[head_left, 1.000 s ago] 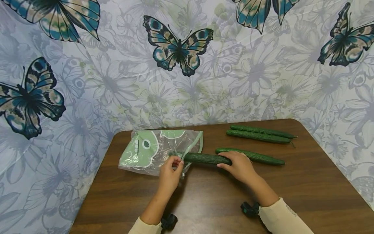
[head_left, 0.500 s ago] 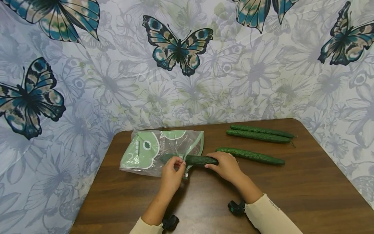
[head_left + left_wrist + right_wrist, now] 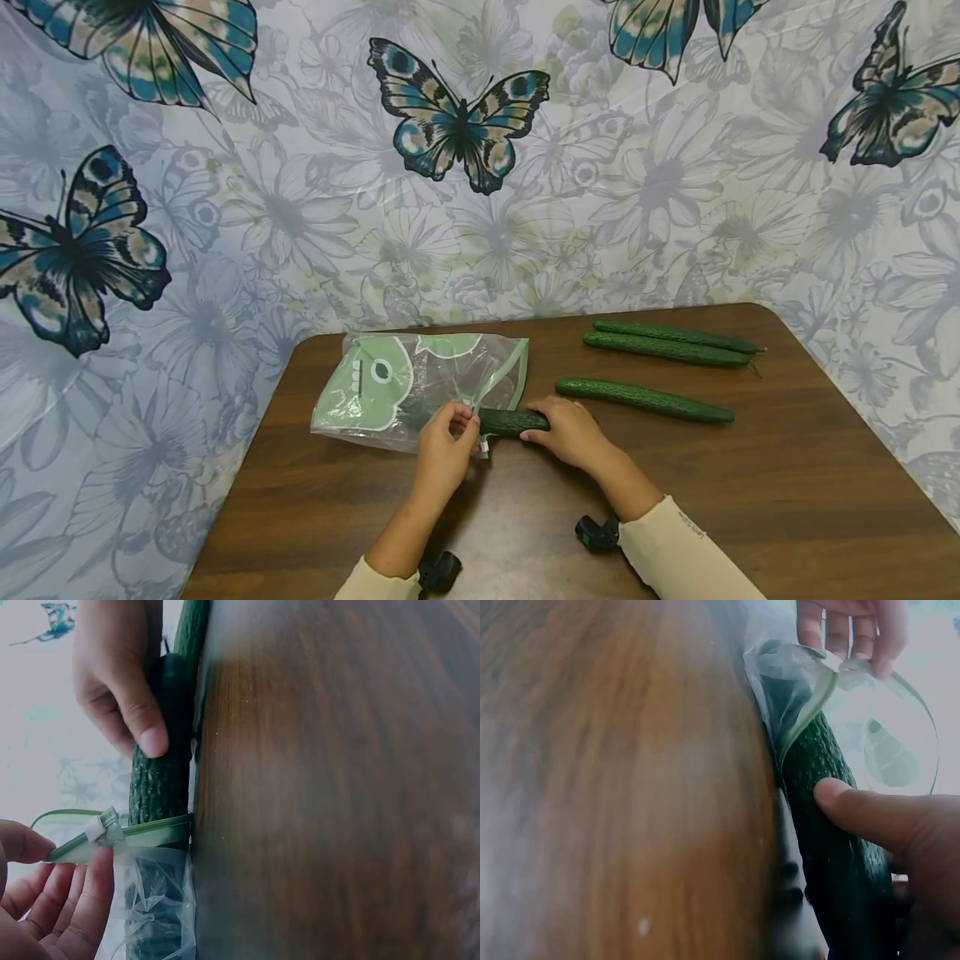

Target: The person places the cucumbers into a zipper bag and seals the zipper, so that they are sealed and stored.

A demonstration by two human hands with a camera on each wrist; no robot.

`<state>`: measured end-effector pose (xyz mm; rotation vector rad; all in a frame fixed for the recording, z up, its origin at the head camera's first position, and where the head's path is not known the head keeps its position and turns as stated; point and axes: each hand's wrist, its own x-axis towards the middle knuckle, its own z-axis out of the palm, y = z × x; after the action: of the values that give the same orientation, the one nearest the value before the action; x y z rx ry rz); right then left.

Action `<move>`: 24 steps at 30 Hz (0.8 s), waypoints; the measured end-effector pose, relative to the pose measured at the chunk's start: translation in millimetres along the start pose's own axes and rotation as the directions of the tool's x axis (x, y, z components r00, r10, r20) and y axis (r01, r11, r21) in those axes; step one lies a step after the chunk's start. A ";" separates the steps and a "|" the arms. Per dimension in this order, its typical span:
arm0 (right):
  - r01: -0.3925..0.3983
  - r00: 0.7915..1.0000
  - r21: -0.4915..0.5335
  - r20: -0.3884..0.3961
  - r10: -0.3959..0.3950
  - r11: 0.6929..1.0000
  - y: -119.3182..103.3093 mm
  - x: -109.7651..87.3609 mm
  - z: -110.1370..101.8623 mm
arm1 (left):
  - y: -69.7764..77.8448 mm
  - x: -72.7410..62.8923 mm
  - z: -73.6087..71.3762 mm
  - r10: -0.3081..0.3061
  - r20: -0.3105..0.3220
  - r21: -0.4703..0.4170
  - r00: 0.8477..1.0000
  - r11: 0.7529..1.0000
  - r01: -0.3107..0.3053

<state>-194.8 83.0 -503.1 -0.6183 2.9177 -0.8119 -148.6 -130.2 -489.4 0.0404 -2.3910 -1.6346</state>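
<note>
A clear zip bag [image 3: 431,379] with green printed shapes lies flat on the table, its mouth facing right. My left hand [image 3: 447,442] pinches the near side of that mouth, beside the white slider [image 3: 101,827]. One dark green cucumber [image 3: 510,422] runs through the opening, its left part inside the plastic and its right part outside. The right hand [image 3: 572,432] grips its outer end, the thumb [image 3: 855,806] lying along the skin in the right wrist view. Just right of that hand lies another cucumber [image 3: 645,398] on the table.
Two more cucumbers [image 3: 671,344] lie side by side near the back right of the brown wooden table [image 3: 750,500]. A butterfly-patterned cloth [image 3: 465,250] hangs behind the table's far edge. Dark wrist devices [image 3: 597,533] are worn under both wrists.
My right hand has moved left with the cucumber, and more of the cucumber is inside the bag. The left hand keeps its pinch, while hand and bag shift slightly right.
</note>
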 end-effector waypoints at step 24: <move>0.038 0.997 0.173 0.062 -0.050 0.984 31.7 -25.3 -14.6 | 0.5 -1.3 0.6 0.018 0.013 0.023 1.000 1.000 -0.018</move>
<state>-185.3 124.8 -508.0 -0.6825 2.7464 -1.0137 -147.3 -129.3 -489.4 0.0126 -2.4128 -1.6037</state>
